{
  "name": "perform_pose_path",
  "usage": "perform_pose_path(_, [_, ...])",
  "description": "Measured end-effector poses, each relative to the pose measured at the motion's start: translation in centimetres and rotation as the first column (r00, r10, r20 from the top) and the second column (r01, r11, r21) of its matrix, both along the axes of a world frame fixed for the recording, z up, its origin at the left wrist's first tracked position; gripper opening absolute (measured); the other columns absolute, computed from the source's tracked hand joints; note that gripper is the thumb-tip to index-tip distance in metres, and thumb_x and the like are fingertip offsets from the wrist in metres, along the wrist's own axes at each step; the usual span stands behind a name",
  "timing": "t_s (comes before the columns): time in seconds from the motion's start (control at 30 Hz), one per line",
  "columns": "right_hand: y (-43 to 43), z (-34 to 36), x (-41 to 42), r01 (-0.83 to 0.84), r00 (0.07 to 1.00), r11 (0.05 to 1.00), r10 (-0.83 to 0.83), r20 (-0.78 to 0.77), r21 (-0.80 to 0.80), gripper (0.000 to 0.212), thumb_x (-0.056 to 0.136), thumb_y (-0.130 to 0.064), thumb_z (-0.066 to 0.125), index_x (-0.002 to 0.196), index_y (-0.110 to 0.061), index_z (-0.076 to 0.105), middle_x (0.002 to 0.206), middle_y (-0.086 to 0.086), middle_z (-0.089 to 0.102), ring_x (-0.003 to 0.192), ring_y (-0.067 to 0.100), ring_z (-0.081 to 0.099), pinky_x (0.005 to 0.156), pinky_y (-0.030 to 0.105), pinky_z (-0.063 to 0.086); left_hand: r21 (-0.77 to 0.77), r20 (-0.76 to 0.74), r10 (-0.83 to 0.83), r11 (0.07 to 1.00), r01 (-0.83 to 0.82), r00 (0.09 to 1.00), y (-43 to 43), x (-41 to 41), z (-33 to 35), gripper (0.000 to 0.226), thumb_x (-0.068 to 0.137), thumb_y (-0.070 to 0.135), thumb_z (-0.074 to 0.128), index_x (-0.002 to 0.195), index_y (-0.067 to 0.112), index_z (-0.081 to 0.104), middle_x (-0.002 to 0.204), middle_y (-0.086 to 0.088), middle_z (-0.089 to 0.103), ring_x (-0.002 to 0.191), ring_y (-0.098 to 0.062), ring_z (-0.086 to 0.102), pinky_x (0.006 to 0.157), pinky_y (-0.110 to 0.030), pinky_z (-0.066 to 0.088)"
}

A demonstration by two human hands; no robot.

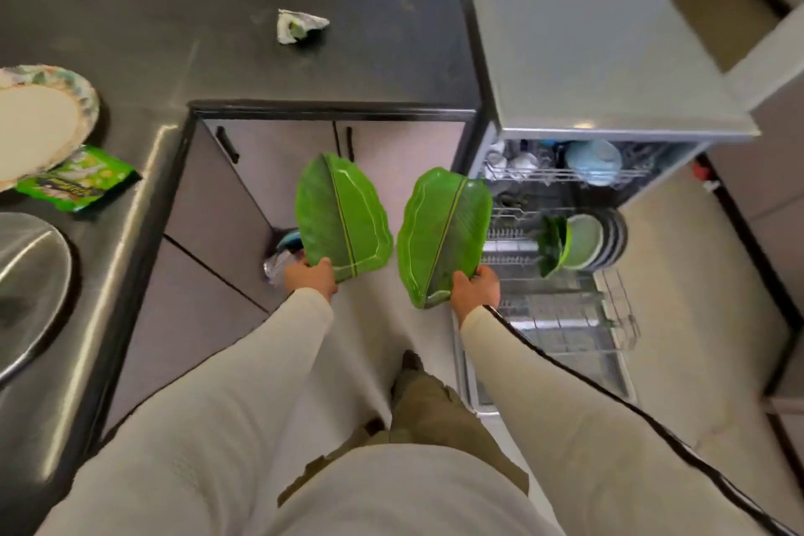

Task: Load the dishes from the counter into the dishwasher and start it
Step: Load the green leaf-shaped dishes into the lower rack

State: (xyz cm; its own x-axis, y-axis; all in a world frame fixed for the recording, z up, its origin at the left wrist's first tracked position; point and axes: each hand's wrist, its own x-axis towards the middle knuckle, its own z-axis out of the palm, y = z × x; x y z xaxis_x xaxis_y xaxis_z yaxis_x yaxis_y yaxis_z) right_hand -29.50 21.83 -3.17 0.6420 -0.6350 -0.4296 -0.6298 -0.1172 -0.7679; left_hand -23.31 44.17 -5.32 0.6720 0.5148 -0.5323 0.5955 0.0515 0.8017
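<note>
The left hand (311, 276) and right hand (476, 289) each pinch a green plate (341, 218) by its tip, so either may slip before reaching the rack (561, 309) beside the right hand.

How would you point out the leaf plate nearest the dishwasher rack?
Find the open dishwasher on the right, lower rack pulled out. Just left of that rack, the right hand grips a green leaf-shaped plate by its bottom edge. Its twin, in the left hand, hangs further left before the cabinet doors.
</note>
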Motion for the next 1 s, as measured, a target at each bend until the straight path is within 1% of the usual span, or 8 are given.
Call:
perform_pose_path(0.2, [-7.1,-1.8,-8.4,0.144,0.976,0.989,-0.147,-0.159,-0.027,0.026,0.083,-0.017,0.062,0.106,-0.004,0.065,0.094,0.013,0.067,0.093,0.035,0.063,0.079,0.038,0.050,0.009,-0.124,-0.201,0.979,0.204,0.972,-5.9,-5.6,-3.0,0.007,0.083,0.008,0.071,0.078,0.004,0.069,0.074,-0.014,0.065,0.050,-0.022,0.054,0.072,-0.056,0.059])
perform_pose_path(0.33, [-13.0,-3.0,-11.8,0.211,0.947,0.976,-0.219,-0.235,-0.058,0.029,0.073,-0.027,0.064,0.094,-0.008,0.069,0.082,0.012,0.071,0.084,0.032,0.067,0.074,0.037,0.056,0.037,-0.172,-0.353,0.931,0.364,0.920,-11.1,-6.1,-4.1,0.021,0.077,0.012,0.077,0.061,0.011,0.064,0.061,-0.010,0.064,0.055,-0.025,0.061,0.072,-0.053,0.060])
perform_pose_path(0.47, [-19.2,-3.6,-13.2,0.191,0.919,0.971,-0.228,-0.322,-0.141,0.027,0.073,-0.027,0.069,0.095,-0.011,0.066,0.084,0.010,0.069,0.085,0.031,0.065,0.074,0.034,0.054,0.089,-0.193,-0.486,0.857,0.508,0.852,-18.1,-5.5,-3.5,0.014,0.078,0.012,0.077,0.067,0.011,0.069,0.069,-0.013,0.069,0.057,-0.027,0.069,0.067,-0.044,0.062])
perform_pose_path(0.53, [-22.7,-4.4,-12.7,0.129,0.910,0.978,-0.183,-0.373,-0.164,0.029,0.075,-0.028,0.070,0.097,-0.012,0.061,0.086,0.008,0.065,0.082,0.028,0.060,0.070,0.032,0.048,0.121,-0.218,-0.552,0.803,0.584,0.805,-21.9,-4.7,-3.7,0.008,0.079,0.011,0.075,0.073,0.007,0.071,0.074,-0.013,0.071,0.055,-0.025,0.068,0.056,-0.031,0.058])
perform_pose_path(0.63, [-28.2,-7.0,-10.0,-0.035,0.895,0.981,-0.054,-0.442,-0.190,0.024,0.081,-0.025,0.068,0.097,-0.014,0.054,0.089,0.009,0.061,0.081,0.027,0.055,0.072,0.032,0.046,0.157,-0.279,-0.591,0.750,0.643,0.757,-27.1,-2.7,-6.5,0.018,0.073,0.010,0.073,0.062,0.012,0.058,0.071,-0.014,0.069,0.055,-0.024,0.068,0.041,-0.022,0.049])
perform_pose_path(0.73, [-33.6,-11.8,-5.0,-0.240,0.861,0.950,0.113,-0.497,-0.199,0.015,0.086,-0.023,0.062,0.096,-0.013,0.055,0.090,0.008,0.061,0.080,0.027,0.057,0.071,0.033,0.048,0.223,-0.329,-0.597,0.703,0.675,0.731,-32.3,0.5,-10.8,0.022,0.070,0.014,0.072,0.067,0.013,0.051,0.072,-0.012,0.064,0.061,-0.029,0.069,0.048,-0.032,0.056])
perform_pose_path(0.87, [-38.8,-19.0,3.0,-0.411,0.818,0.883,0.249,-0.519,-0.224,0.017,0.091,-0.025,0.061,0.100,-0.012,0.057,0.096,0.008,0.061,0.086,0.028,0.062,0.073,0.036,0.051,0.354,-0.381,-0.644,0.561,0.748,0.663,-38.2,5.0,-16.7,0.027,0.080,0.017,0.069,0.069,0.013,0.044,0.063,-0.002,0.049,0.066,-0.028,0.050,0.055,-0.030,0.032])
perform_pose_path(1.0, [-42.1,-26.0,10.7,-0.513,0.790,0.820,0.335,-0.513,-0.253,0.009,0.094,-0.020,0.059,0.097,-0.013,0.054,0.095,0.009,0.054,0.086,0.029,0.058,0.069,0.033,0.044,0.419,-0.394,-0.686,0.458,0.784,0.611,-41.4,9.0,-23.7,0.022,0.084,0.021,0.064,0.082,0.011,0.045,0.075,-0.010,0.054,0.078,-0.037,0.058,0.062,-0.034,0.041])
